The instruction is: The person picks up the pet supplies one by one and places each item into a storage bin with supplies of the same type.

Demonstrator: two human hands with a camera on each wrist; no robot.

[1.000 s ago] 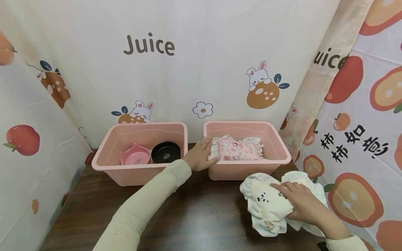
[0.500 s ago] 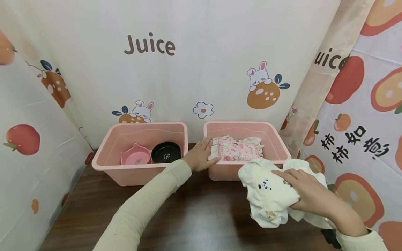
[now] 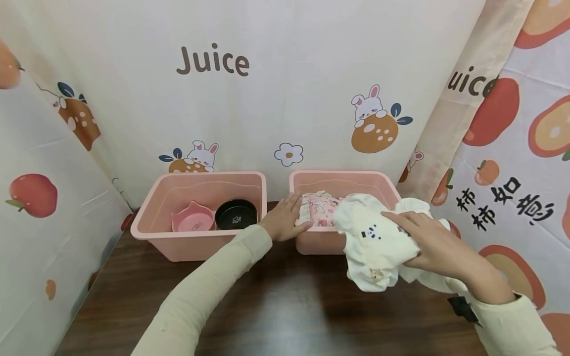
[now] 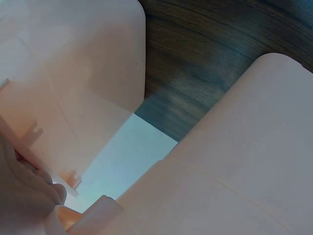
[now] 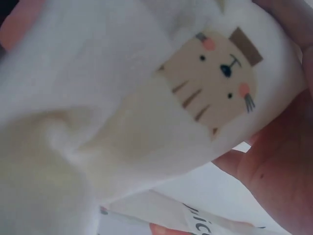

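Observation:
My right hand (image 3: 438,242) grips a small cream pillow (image 3: 378,237) with white ruffled edges and animal prints, pinching it in at the middle. It hangs over the front rim of the right pink bin (image 3: 318,244). A printed cat face shows on the pillow (image 5: 210,83) in the right wrist view, with the thumb and fingers on either side of it. My left hand (image 3: 283,217) rests on this bin's left rim, its fingers fairly straight. Inside lies a pink printed pillow (image 3: 320,207) with white ruffles, its right part hidden behind the cream one.
To the left stands another pink bin (image 3: 191,247) with a pink cat-eared bowl (image 3: 193,219) and a black bowl (image 3: 236,215) inside. Both bins stand on a dark wooden table (image 3: 276,311). Printed curtains (image 3: 285,99) enclose the back and sides.
My right hand has lifted the cream pillow up and away from me, from in front of the right bin to over its front rim. My left hand has stayed put.

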